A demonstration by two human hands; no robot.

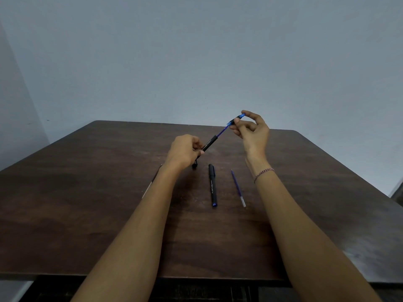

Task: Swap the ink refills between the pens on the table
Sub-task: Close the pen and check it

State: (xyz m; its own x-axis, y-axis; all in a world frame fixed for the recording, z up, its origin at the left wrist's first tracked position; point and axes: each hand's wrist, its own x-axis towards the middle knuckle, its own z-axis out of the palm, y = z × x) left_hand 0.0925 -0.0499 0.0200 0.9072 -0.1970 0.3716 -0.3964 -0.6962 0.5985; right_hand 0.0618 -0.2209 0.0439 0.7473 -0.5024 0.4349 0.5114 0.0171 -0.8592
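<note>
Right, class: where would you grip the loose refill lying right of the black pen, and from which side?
Pinch the loose refill mid-length from above, across its width: it lies flat on the table, thin and straight, apart from the black pen.

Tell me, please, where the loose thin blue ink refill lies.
In the head view, the thin blue ink refill lies on the dark wooden table, right of centre, between the black plastic pen and the right forearm.
</note>
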